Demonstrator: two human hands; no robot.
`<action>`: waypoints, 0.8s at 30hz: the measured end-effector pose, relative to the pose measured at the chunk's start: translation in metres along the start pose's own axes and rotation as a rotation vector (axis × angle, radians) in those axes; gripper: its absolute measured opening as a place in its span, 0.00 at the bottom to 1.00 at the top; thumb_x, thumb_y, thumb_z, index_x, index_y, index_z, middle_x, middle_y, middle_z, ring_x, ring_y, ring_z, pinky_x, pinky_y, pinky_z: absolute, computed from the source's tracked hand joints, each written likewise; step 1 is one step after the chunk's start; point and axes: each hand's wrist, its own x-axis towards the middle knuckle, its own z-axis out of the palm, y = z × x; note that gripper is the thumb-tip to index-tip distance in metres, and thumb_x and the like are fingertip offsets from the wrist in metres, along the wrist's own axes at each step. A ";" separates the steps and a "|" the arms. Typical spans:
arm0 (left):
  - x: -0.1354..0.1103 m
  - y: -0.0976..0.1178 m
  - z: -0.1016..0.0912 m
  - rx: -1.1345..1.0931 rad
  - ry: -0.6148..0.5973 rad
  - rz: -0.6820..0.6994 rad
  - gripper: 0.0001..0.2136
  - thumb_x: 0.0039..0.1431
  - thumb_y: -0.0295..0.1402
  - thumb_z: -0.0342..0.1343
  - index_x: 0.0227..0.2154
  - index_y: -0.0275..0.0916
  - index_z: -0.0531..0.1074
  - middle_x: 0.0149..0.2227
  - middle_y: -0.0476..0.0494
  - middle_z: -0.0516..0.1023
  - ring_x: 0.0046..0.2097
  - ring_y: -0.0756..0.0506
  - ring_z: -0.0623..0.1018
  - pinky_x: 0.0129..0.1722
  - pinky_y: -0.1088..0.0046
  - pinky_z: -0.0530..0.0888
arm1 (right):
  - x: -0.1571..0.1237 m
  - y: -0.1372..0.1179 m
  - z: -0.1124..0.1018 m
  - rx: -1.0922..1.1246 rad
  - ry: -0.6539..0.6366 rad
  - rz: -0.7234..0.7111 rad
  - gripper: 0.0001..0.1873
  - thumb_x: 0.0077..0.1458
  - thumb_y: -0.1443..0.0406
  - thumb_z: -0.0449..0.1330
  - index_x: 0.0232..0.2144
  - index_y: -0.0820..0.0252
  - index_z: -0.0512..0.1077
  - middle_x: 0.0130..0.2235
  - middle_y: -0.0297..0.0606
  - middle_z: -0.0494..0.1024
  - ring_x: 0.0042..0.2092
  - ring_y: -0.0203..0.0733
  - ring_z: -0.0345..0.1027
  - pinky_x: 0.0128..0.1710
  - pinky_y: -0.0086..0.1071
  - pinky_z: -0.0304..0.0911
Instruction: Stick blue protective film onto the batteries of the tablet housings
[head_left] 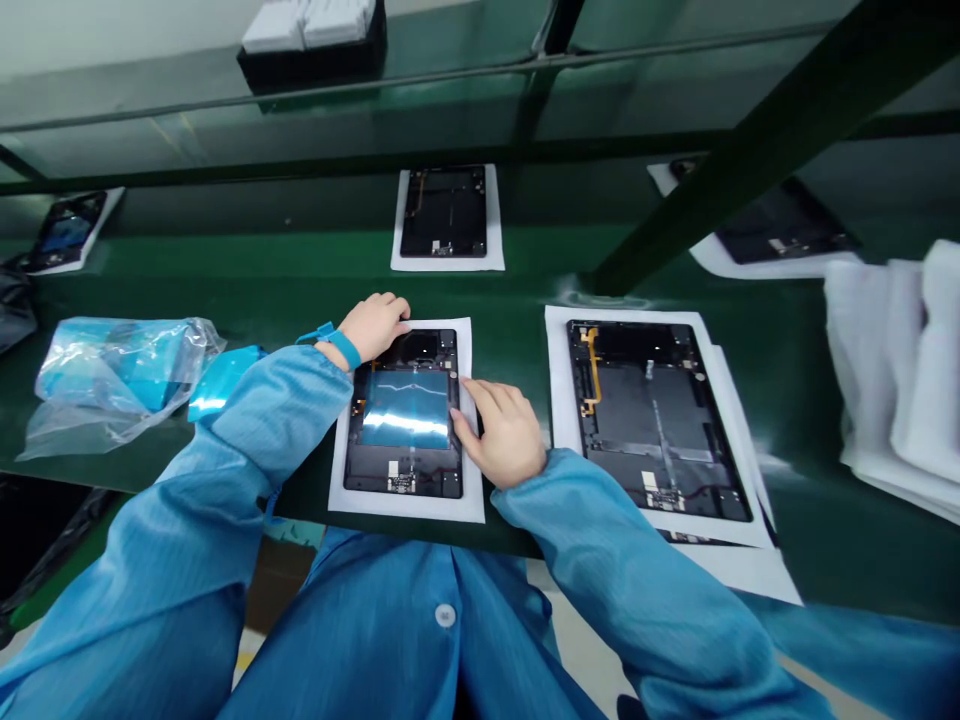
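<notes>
A black opened tablet chassis [403, 475] lies on a white sheet [409, 505] before me, with a shiny blue film [406, 408] over its middle. My left hand [373, 325] rests on the chassis's top left corner, fingers curled down onto it. At the right edge of the chassis lies my right hand [502, 432], its fingers extended and pressing by the film's right side. Both arms wear blue sleeves; a blue strap circles the left wrist.
A second opened chassis [656, 420] on white sheets lies to the right, another [444, 212] behind, two more at the far left and far right. A clear bag with blue films [112, 375] sits left. White foam pieces [900, 370] stack at right. A dark green bar [750, 140] crosses overhead.
</notes>
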 end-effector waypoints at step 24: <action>-0.028 0.009 -0.023 0.057 0.131 -0.029 0.14 0.72 0.24 0.38 0.47 0.32 0.69 0.48 0.34 0.72 0.47 0.40 0.73 0.49 0.62 0.70 | -0.001 0.001 -0.006 0.270 -0.089 0.313 0.35 0.61 0.49 0.59 0.63 0.63 0.65 0.44 0.45 0.80 0.29 0.40 0.70 0.35 0.39 0.72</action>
